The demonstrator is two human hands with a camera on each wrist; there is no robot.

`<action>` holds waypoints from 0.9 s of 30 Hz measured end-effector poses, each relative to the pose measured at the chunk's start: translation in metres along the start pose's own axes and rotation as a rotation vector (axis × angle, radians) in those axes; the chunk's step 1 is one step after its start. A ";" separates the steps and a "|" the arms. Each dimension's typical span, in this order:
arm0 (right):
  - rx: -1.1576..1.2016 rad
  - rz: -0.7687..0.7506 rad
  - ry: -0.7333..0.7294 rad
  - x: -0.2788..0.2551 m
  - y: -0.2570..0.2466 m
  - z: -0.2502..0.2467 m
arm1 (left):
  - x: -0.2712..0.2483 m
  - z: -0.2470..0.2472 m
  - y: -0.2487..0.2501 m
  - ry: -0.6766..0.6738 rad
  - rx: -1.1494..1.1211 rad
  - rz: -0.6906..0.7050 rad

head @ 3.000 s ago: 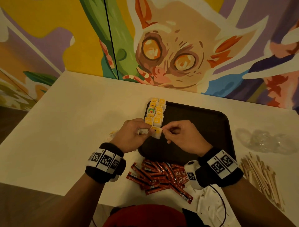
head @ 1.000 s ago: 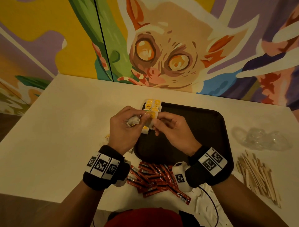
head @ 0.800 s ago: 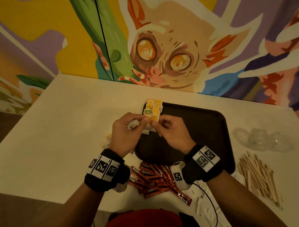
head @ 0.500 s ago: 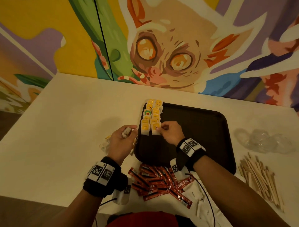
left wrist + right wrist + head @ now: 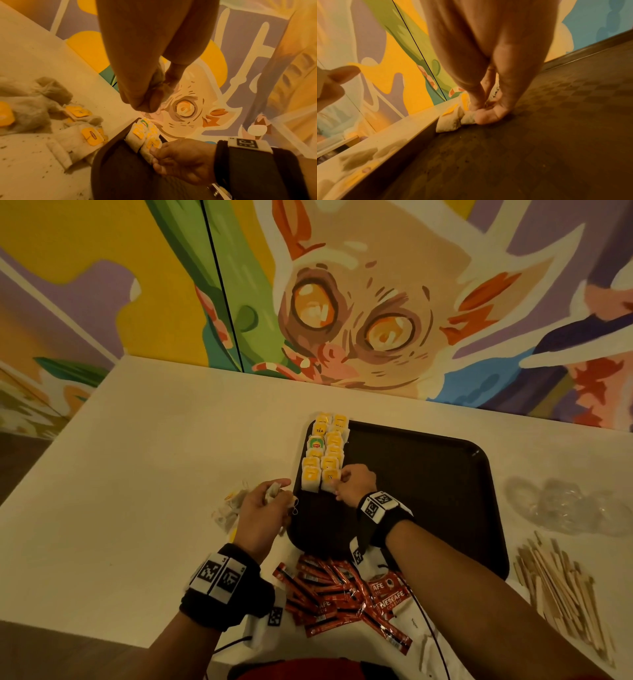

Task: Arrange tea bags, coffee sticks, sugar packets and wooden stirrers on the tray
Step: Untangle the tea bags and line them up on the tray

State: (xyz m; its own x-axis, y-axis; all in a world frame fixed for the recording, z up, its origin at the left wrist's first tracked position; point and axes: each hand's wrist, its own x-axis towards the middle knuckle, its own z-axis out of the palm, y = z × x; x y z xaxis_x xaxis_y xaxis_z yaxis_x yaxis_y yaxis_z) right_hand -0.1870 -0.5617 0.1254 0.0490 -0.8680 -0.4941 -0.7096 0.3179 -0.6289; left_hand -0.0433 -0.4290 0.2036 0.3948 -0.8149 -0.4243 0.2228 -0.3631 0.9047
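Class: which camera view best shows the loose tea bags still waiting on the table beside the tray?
The left wrist view: the loose tea bags lie close up, yellow tags readable as shapes. In the head view the left hand partly hides them; in the right wrist view they are a blurred patch.

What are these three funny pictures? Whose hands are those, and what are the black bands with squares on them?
No machine here: a person works with bare hands. The black bands carry small cameras. The big picture comes from a camera on the person's head, looking down; the other two come from the wrists, looking along the fingers.

On the white table lies a dark tray with two rows of yellow-tagged tea bags. The right hand pinches the nearest tea bag in the right row, down on the tray. The left hand holds another tea bag over the table, by a loose heap of them. Red coffee sticks lie in front of the tray, wooden stirrers to the right.
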 end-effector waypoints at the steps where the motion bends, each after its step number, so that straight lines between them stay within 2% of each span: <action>1: 0.010 -0.006 0.016 0.000 0.001 0.000 | 0.001 0.000 -0.001 -0.001 -0.012 -0.012; 5: 0.069 -0.044 0.064 0.000 0.002 0.000 | 0.002 0.001 0.000 0.000 -0.060 -0.040; 12: 0.121 -0.067 0.082 -0.001 0.002 -0.003 | -0.003 0.004 0.007 -0.020 -0.064 0.004; 17: 0.118 -0.198 0.213 -0.026 -0.005 -0.011 | -0.001 0.001 0.008 -0.059 -0.091 0.038; 20: 0.252 -0.318 0.070 -0.054 -0.015 -0.017 | -0.001 -0.001 0.008 -0.105 -0.091 0.074; 24: 0.483 -0.353 -0.294 -0.092 -0.029 -0.024 | 0.000 -0.004 0.007 -0.152 0.025 0.158; 27: 0.513 -0.420 -0.377 -0.105 -0.030 -0.023 | -0.003 -0.004 0.011 -0.204 0.081 0.220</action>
State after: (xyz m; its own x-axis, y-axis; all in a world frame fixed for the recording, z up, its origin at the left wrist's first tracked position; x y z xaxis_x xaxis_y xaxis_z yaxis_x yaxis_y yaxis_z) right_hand -0.1876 -0.4890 0.2100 0.5448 -0.7953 -0.2658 -0.1675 0.2074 -0.9638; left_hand -0.0385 -0.4291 0.2143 0.2365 -0.9489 -0.2090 0.0770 -0.1961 0.9776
